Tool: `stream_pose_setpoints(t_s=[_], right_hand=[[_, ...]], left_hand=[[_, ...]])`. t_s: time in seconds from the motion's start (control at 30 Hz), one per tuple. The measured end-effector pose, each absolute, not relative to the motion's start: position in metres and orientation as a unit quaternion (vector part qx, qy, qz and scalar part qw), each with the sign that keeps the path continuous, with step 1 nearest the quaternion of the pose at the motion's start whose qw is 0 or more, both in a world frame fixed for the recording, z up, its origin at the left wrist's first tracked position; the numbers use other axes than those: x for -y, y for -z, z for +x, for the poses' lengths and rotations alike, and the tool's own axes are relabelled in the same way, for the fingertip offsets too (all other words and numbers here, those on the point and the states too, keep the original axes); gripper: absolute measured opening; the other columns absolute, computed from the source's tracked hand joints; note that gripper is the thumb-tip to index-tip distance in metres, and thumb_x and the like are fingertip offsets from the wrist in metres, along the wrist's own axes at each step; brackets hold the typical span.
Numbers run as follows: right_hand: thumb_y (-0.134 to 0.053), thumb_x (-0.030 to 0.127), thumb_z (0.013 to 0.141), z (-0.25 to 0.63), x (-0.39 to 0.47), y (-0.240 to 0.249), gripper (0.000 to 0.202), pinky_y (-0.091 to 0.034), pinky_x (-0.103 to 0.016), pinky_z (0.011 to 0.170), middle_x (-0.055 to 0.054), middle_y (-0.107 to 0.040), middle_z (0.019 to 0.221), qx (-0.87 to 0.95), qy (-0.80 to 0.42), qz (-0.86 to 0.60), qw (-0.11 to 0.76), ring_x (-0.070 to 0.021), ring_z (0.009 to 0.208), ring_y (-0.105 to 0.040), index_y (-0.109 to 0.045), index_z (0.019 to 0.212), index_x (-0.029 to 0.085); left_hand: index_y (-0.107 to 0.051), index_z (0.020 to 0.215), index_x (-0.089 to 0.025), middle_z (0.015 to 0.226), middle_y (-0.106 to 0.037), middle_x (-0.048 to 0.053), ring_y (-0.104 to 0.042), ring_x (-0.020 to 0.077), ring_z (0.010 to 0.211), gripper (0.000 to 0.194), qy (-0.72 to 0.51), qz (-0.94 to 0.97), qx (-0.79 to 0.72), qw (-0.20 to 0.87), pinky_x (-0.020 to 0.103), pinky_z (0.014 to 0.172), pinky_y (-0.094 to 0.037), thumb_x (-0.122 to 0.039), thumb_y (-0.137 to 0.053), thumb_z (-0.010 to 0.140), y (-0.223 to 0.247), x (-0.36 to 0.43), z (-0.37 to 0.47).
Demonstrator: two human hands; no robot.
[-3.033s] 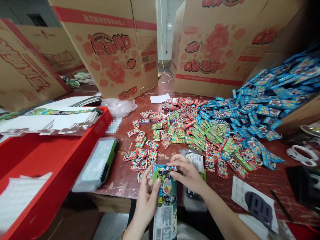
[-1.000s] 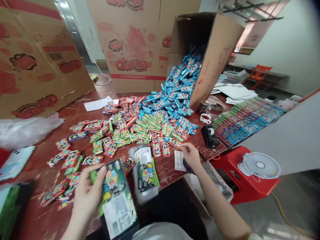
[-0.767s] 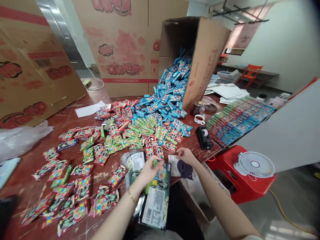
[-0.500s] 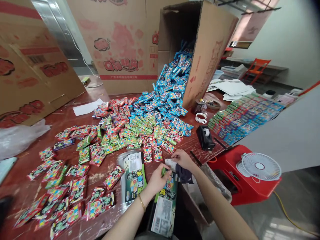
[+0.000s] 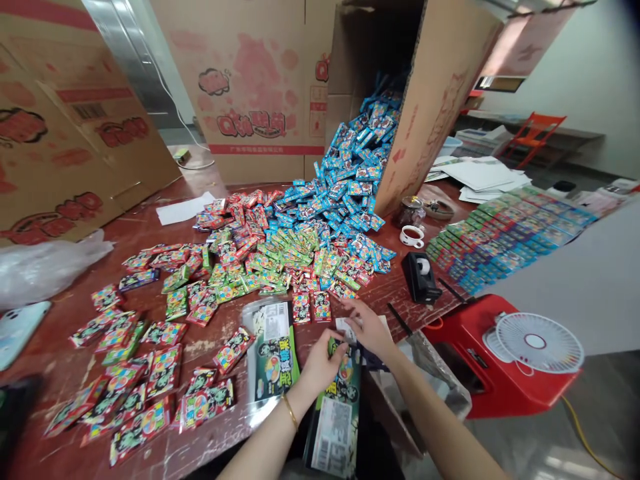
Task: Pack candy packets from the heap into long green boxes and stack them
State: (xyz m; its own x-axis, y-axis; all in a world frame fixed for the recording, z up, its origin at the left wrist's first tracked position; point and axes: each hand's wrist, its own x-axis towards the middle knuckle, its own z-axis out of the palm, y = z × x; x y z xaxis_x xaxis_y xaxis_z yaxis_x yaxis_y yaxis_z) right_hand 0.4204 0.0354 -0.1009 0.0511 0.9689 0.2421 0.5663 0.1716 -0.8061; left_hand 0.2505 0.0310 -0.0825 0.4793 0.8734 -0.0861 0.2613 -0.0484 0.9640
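Note:
A dark green printed pouch [image 5: 337, 420] with a white label hangs upright at the table's front edge, over my lap. My left hand [image 5: 320, 363] is closed at its upper edge, thumb and forefinger pinching there. Beside it, my right hand [image 5: 369, 333] has its fingers bent together over a small whitish piece [image 5: 346, 328]; what they grip is partly hidden. Dark purple material shows below the right palm. A second printed pouch [image 5: 273, 353] lies flat on the table left of my hands. Two red candy packets [image 5: 321, 307] lie side by side just beyond my fingers.
Red, green and blue candy packets [image 5: 345, 193] spill from a tipped carton [image 5: 440, 100]. Loose packets [image 5: 165, 370] cover the left side. At right are a tape dispenser [image 5: 420, 280], a cup [image 5: 412, 236], a white fan [image 5: 537, 341] on a red stool [image 5: 505, 387], and an open box [image 5: 440, 373].
The view has shifted slightly, so the table appears farther right. My right fingers have moved closer over the whitish piece, while the left hand keeps its place at the pouch's upper edge.

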Motion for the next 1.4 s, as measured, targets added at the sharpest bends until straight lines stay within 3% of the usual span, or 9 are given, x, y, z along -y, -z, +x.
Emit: stream_pose_setpoints(t_s=[0.1,0.23,0.37,0.5,0.7,0.83,0.93,1.27,1.4], right_hand=[[-0.053,0.006,0.073,0.416,-0.043,0.105,0.052,-0.045,-0.038,0.084,-0.004,-0.064,0.092,0.659,-0.241,-0.586,0.405,-0.0199,0.086,-0.057,-0.052,0.122,0.022],[-0.051,0.008,0.075,0.414,-0.044,0.103,0.048,-0.046,-0.036,0.081,-0.001,-0.064,0.08,0.663,-0.245,-0.572,0.416,-0.0183,0.079,-0.058,-0.052,0.12,0.022],[-0.051,0.014,0.078,0.415,-0.041,0.101,0.041,-0.048,-0.033,0.075,0.001,-0.063,0.073,0.642,-0.268,-0.563,0.447,-0.0169,0.072,-0.059,-0.051,0.118,0.021],[-0.048,0.019,0.082,0.416,-0.046,0.101,0.035,-0.049,-0.031,0.072,0.001,-0.061,0.074,0.601,-0.284,-0.558,0.496,-0.0155,0.07,-0.061,-0.045,0.117,0.02],[-0.058,0.026,0.082,0.414,-0.042,0.068,0.036,-0.048,-0.033,0.078,-0.002,-0.063,0.081,0.523,-0.311,-0.539,0.583,-0.017,0.079,-0.061,-0.044,0.115,0.021],[-0.067,0.025,0.076,0.4,-0.025,0.023,0.044,-0.048,-0.031,0.072,0.0,-0.063,0.079,0.478,-0.436,-0.468,0.602,-0.0155,0.074,-0.061,-0.047,0.115,0.023],[-0.072,0.023,0.072,0.383,-0.021,-0.002,0.047,-0.047,-0.029,0.069,0.002,-0.062,0.076,0.478,-0.503,-0.424,0.582,-0.0134,0.071,-0.059,-0.048,0.112,0.023],[-0.075,0.013,0.064,0.336,-0.04,-0.021,0.053,-0.044,-0.023,0.061,0.004,-0.06,0.072,0.528,-0.521,-0.396,0.541,-0.0106,0.066,-0.056,-0.051,0.111,0.023],[-0.078,0.01,0.056,0.326,-0.042,-0.018,0.059,-0.045,-0.021,0.063,0.004,-0.063,0.077,0.418,-0.63,-0.383,0.531,-0.0103,0.068,-0.059,-0.054,0.109,0.022]], left_hand=[[-0.05,0.084,-0.021,0.078,-0.062,0.0,-0.059,0.0176,0.067,0.008,-0.296,0.661,-0.42,0.547,0.029,0.068,-0.045,-0.029,-0.051,0.081,0.083,-0.03,0.251],[-0.049,0.083,-0.022,0.103,-0.064,0.006,-0.062,0.0206,0.087,0.007,-0.319,0.652,-0.413,0.55,0.033,0.079,-0.046,-0.028,-0.051,0.082,0.085,-0.028,0.251],[-0.049,0.084,-0.021,0.108,-0.063,0.008,-0.059,0.0233,0.101,0.006,-0.326,0.648,-0.412,0.552,0.036,0.086,-0.044,-0.027,-0.052,0.082,0.087,-0.028,0.251],[-0.051,0.083,-0.021,0.109,-0.062,0.008,-0.058,0.0225,0.101,0.007,-0.326,0.645,-0.419,0.549,0.035,0.089,-0.042,-0.027,-0.053,0.081,0.088,-0.029,0.253],[-0.052,0.089,-0.02,0.082,-0.064,0.002,-0.061,0.0178,0.066,0.014,-0.327,0.639,-0.435,0.543,0.031,0.069,-0.046,-0.033,-0.052,0.082,0.064,-0.037,0.243],[-0.053,0.091,-0.02,0.088,-0.064,0.001,-0.06,0.0209,0.08,0.035,-0.325,0.653,-0.423,0.538,0.03,0.073,-0.045,-0.034,-0.074,0.066,0.025,-0.049,0.222],[-0.054,0.089,-0.02,0.082,-0.063,-0.001,-0.059,0.0212,0.08,0.044,-0.309,0.674,-0.417,0.526,0.028,0.07,-0.044,-0.03,-0.082,0.056,0.0,-0.054,0.206],[-0.053,0.091,-0.021,0.086,-0.061,-0.003,-0.056,0.0212,0.085,0.043,-0.32,0.717,-0.415,0.46,0.028,0.074,-0.039,-0.029,-0.081,0.06,-0.017,-0.058,0.171],[-0.048,0.1,-0.022,0.093,-0.06,-0.002,-0.056,0.0197,0.087,0.052,-0.363,0.705,-0.381,0.476,0.028,0.076,-0.04,-0.027,-0.082,0.06,-0.019,-0.055,0.162]])
